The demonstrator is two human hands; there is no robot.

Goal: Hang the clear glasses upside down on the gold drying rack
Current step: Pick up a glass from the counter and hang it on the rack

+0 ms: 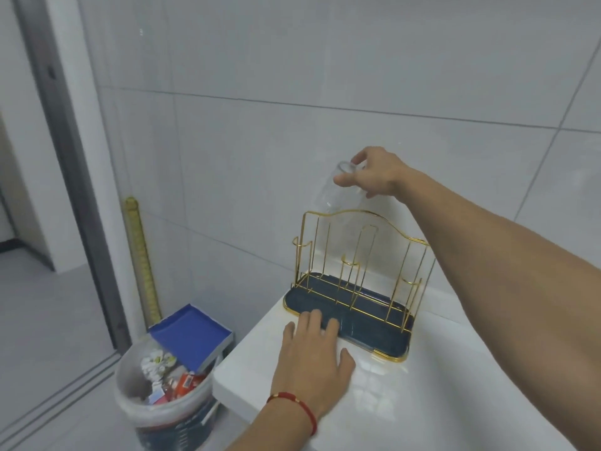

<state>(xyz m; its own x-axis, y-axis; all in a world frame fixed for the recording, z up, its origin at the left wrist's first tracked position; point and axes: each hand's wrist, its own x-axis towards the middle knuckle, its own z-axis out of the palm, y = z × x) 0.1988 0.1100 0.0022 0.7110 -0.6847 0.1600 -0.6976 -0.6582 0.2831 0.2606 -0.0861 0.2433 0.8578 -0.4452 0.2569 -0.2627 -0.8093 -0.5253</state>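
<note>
The right hand (374, 172) is gripping a clear glass (338, 187) by its base end, just above centre of the frame; the glass is tilting, its base up by the fingers and its open mouth pointing down and to the lower left, so its long axis is slanting rather than standing plumb; the mouth is hovering just over the top arch of the gold drying rack (357, 271), near the left end of that arch, and I cannot tell whether the rim is touching the wire.

The left hand (315, 346) is lying open and flat, palm down, in the lower middle of the frame; its fingertips are resting on the front edge of the rack's dark tray (374, 336), which looks like steadying it.

The upright prongs are standing below and slightly to the right of the glass; as I judge it, the coming move is turning on bringing the glass plumb and lining its mouth over one prong before lowering; the right hand is plainly the nearer one.

The rack is sitting near the left corner of the white bench (422, 402); the tiled wall is just behind it, so room is lying above and in front; a waste bucket (162, 392) is standing on the floor at lower left, under the bench edge.
</note>
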